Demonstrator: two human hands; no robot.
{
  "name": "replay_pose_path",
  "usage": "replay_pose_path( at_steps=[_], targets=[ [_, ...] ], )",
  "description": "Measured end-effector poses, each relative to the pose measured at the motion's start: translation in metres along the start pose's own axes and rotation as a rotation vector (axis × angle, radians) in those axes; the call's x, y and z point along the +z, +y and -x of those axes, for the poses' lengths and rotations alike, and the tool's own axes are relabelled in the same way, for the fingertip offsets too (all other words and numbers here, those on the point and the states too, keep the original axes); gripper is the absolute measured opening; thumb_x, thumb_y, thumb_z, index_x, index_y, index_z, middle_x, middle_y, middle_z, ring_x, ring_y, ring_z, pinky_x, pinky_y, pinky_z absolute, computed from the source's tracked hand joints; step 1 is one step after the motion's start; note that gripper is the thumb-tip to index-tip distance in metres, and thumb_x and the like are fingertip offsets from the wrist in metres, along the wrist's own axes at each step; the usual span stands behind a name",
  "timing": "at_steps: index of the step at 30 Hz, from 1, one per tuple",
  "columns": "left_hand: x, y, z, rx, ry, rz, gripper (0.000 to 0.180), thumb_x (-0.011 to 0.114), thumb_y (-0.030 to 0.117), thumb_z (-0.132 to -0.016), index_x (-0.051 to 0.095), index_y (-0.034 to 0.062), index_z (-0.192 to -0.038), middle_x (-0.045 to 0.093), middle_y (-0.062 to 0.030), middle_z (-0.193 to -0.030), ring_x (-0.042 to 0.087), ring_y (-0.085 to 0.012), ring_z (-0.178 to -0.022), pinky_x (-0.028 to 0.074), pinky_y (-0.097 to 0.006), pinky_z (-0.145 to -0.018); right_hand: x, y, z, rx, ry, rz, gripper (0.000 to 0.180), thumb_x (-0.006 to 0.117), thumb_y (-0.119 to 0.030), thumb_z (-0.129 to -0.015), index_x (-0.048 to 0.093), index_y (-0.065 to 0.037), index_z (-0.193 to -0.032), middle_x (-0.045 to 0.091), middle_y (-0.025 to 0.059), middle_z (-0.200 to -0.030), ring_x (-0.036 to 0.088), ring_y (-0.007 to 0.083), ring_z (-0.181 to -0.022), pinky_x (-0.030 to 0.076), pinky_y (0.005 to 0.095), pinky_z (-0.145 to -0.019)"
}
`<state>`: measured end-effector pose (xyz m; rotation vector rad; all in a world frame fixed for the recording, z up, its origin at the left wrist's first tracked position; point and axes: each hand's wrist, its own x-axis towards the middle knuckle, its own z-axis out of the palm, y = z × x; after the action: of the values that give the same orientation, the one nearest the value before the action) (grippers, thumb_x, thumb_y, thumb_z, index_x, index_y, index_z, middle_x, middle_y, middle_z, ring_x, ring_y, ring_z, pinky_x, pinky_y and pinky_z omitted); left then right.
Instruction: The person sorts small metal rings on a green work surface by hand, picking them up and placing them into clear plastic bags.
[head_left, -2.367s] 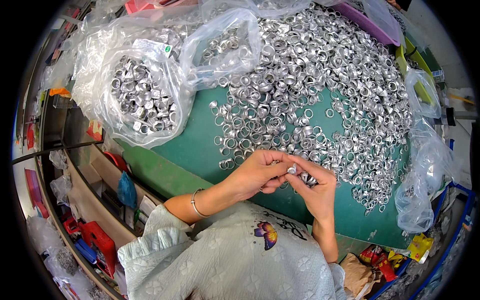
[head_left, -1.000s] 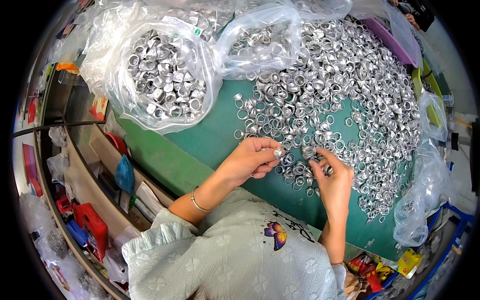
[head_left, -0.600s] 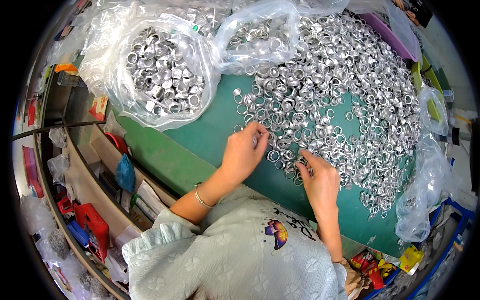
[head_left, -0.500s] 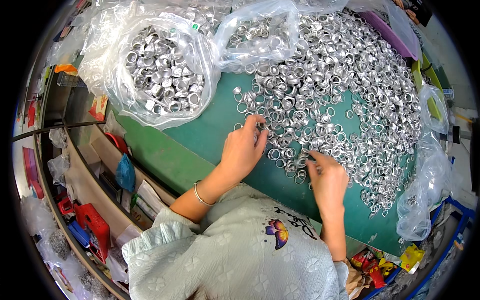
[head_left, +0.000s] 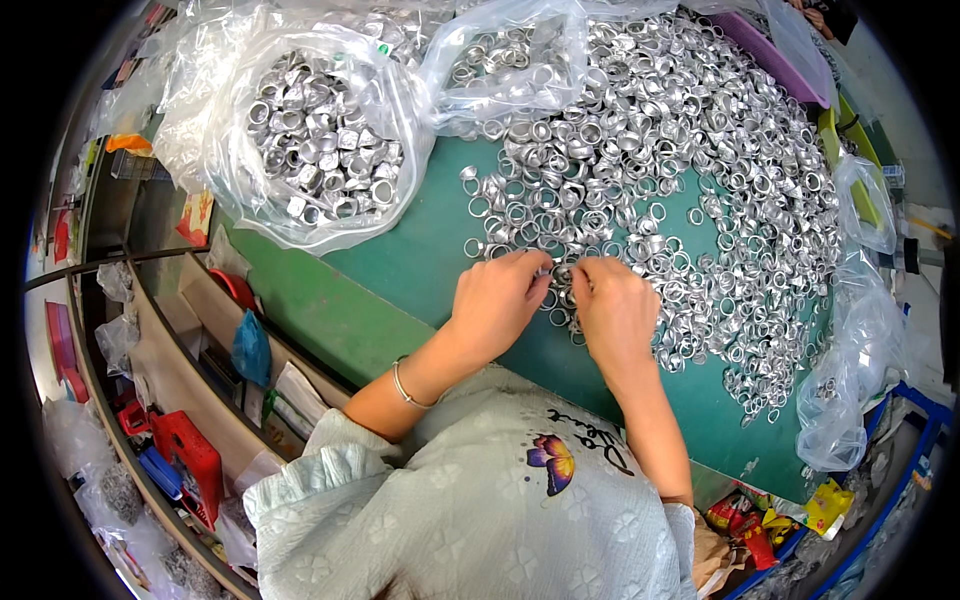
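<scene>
Across green tabletop [head_left: 400, 262], shiny metal rings [head_left: 770, 200]

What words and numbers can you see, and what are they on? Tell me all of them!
I don't copy out writing, but here's where it is:
Pale shirt: dark curly lettering beside the butterfly.
Green mark near the clear bag: too blurred to read.
Yellow packet: print too small to read.
Rings: too small to tell if marked.
Any other print: too small or blurred.

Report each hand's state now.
Left hand: fingers curled; any grip on rings cannot be told.
Right hand: fingers curled; grip likewise cannot be told.
</scene>
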<state>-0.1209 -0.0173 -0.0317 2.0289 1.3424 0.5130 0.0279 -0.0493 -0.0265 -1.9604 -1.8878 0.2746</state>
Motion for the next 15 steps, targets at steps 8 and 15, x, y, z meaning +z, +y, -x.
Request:
replay_pose_path(
  at_steps=[8, 15],
  targets=[
    [0.001, -0.001, 0.01, -0.027, 0.018, 0.262, 0.019, 0.067, 0.01, -0.075, 0.063, 0.009, -0.094, 0.059, -0.0073, -0.063, 0.057, -0.0209, -0.052, 0.044, -0.03, -0.049, -0.03, 0.026, 0.017, 0.496, -0.15, -0.756, 0.006, 0.062, -0.006, -0.078, 0.066, -0.001, -0.08, 0.062, 0.0038, -0.063, 0.049, 0.0076, -0.046, 0.038, 0.0221, -0.044],
    [-0.001, 0.007, 0.021, 0.019, -0.169, 0.043, 0.036, 0.07, 0.016, -0.074, 0.055, 0.0113, -0.106, 0.055, -0.0048, -0.059, 0.056, -0.0239, -0.052, 0.042, -0.034, -0.048, -0.033, 0.023, 0.04, 0.445, -0.112, -0.683, 0.006, 0.063, -0.003, -0.076, 0.065, 0.001, -0.08, 0.064, 0.0055, -0.065, 0.052, 0.0057, -0.049, 0.038, 0.0212, -0.045]
  ],
)
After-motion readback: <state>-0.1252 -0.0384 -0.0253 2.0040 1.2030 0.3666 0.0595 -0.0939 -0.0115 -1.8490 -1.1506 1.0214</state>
